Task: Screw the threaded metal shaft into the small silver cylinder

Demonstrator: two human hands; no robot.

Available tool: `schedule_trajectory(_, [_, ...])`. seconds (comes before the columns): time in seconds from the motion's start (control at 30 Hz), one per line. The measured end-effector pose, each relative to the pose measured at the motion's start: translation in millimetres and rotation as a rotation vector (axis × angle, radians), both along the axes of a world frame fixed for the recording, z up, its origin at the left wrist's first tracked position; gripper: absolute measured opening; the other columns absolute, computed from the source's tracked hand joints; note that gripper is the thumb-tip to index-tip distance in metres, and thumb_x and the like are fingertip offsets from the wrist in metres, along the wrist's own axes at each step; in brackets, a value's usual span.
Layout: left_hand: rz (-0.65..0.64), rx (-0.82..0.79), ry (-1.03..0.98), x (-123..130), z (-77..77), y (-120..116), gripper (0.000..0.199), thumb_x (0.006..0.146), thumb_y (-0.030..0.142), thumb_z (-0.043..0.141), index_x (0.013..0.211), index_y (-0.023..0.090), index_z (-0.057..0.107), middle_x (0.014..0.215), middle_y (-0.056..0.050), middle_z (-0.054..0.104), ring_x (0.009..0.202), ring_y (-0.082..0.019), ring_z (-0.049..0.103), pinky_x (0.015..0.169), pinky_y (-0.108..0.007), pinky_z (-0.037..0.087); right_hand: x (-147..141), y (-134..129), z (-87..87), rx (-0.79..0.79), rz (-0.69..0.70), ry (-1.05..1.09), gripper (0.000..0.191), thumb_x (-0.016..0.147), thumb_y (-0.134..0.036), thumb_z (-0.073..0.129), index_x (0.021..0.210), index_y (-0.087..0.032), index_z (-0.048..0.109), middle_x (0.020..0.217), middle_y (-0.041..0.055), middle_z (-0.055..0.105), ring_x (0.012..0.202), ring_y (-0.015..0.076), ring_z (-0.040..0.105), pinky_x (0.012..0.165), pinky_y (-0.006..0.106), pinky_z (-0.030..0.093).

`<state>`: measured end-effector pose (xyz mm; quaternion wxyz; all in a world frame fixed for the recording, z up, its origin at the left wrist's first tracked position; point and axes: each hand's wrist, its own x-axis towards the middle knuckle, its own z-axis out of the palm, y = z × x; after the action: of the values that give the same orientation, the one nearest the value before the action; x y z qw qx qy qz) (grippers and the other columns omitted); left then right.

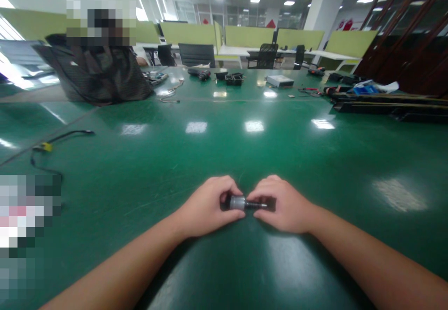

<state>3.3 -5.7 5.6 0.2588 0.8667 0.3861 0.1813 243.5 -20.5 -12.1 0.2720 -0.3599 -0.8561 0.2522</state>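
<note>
A small cylindrical piece (238, 203), grey in the middle with a dark end and a thin ribbed black shaft ending in a bright metal tip, lies level low over the green table (217, 156). My left hand (213, 207) is closed round its thicker body, thumb on the near side and fingers on the far side. The dark end is partly hidden in the palm. My right hand (283, 205) curves around the thin tip, thumb and forefinger apart with a gap on either side of it. Its exact kind I cannot make out.
A large dark bag (105, 77) stands at the back left. A black cable (70, 134) with a yellow tag lies on the left. Along the far edge are a silver box (279, 81), tools and black trays (234, 79). Dark panels (381, 105) are stacked at right.
</note>
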Motion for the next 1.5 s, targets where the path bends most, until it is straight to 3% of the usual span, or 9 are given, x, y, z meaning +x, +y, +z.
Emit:
schedule_trajectory(0.23, [0.005,0.020,0.003,0.4,1.4,-1.5,0.028,0.078,0.041,0.078,0.089,0.019,0.065,0.078,0.001,0.060,0.073,-0.017,0.054,0.070,-0.029,0.039,-4.4,-1.6,-4.2,-0.012,-0.113,0.027,0.013,0.080,-0.016,0.075,0.090,-0.022,0.070,0.081,-0.0012,0.073,0.076,0.0156,0.064,0.081,0.033,0.041])
schedule_trajectory(0.4, [0.000,0.007,-0.018,1.1,3.2,-1.6,0.020,0.087,0.039,0.068,0.089,0.019,0.066,0.076,0.001,0.061,0.070,-0.015,0.054,0.069,-0.028,0.040,-3.8,0.1,-2.9,0.020,-0.064,0.021,0.005,0.084,-0.021,0.074,0.088,-0.022,0.073,0.086,0.0009,0.074,0.083,0.0180,0.065,0.085,0.036,0.042])
schedule_trajectory(0.63, [0.008,-0.006,-0.001,0.8,2.4,-0.9,0.019,0.081,0.034,0.074,0.090,0.019,0.066,0.080,0.000,0.063,0.073,-0.016,0.055,0.070,-0.029,0.040,-4.3,-3.8,-1.5,0.012,-0.048,0.041,0.027,0.075,-0.009,0.074,0.099,-0.021,0.071,0.088,0.0006,0.074,0.082,0.0174,0.065,0.084,0.035,0.044])
schedule_trajectory(0.87, [0.012,-0.007,-0.010,0.2,0.0,0.2,0.023,0.077,0.035,0.078,0.088,0.019,0.065,0.080,0.000,0.062,0.073,-0.016,0.055,0.070,-0.028,0.041,-6.0,-2.3,-2.6,0.021,-0.052,0.019,0.010,0.084,-0.018,0.073,0.093,-0.022,0.074,0.088,0.0021,0.076,0.084,0.0186,0.067,0.086,0.037,0.043])
schedule_trajectory(1.17, [-0.018,-0.017,-0.016,0.4,1.6,1.4,0.020,0.086,0.038,0.071,0.091,0.019,0.064,0.079,0.001,0.059,0.071,-0.015,0.054,0.068,-0.027,0.040,-5.9,-1.1,-3.0,0.031,-0.051,0.010,0.010,0.084,-0.020,0.073,0.094,-0.022,0.075,0.090,0.0021,0.076,0.086,0.0191,0.067,0.086,0.037,0.043])
schedule_trajectory(1.5, [-0.017,-0.017,-0.023,-0.3,0.7,1.1,0.020,0.085,0.036,0.072,0.091,0.018,0.064,0.082,0.000,0.060,0.072,-0.016,0.053,0.070,-0.028,0.039,-4.0,-1.3,-0.9,0.019,-0.058,0.021,0.010,0.080,-0.016,0.075,0.088,-0.021,0.076,0.085,0.0017,0.075,0.082,0.0187,0.067,0.083,0.036,0.043])
